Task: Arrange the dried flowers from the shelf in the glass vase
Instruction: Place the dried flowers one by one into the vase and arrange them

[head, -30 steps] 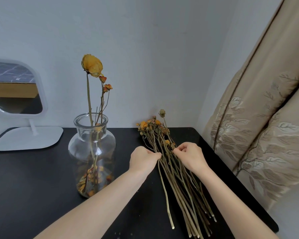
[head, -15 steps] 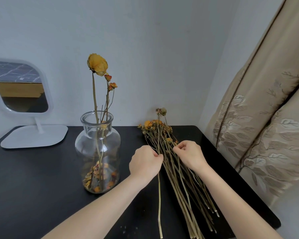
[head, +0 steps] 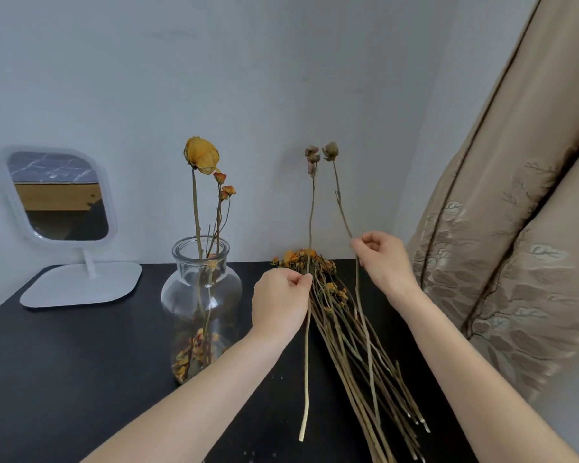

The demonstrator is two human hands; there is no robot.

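Observation:
A clear glass vase (head: 201, 295) stands on the black table (head: 64, 362), holding a tall yellow dried rose (head: 201, 155) and a thin orange-budded stem (head: 226, 190). To its right lies a bundle of dried flowers (head: 345, 332) with orange heads at the far end. My left hand (head: 279, 304) pinches one pale stem (head: 311, 202) upright, its brown head up near the wall. My right hand (head: 383, 259) pinches a second brown-headed stem (head: 340, 202), also raised upright above the bundle.
A white-framed mirror (head: 59, 195) on a flat white base (head: 81, 284) stands at the back left. A beige embroidered curtain (head: 515, 262) hangs close along the table's right edge. Dried petals lie in the vase's bottom.
Both hands were low on the bundle; each has since lifted a single stem upright out of it. The view has tilted slightly.

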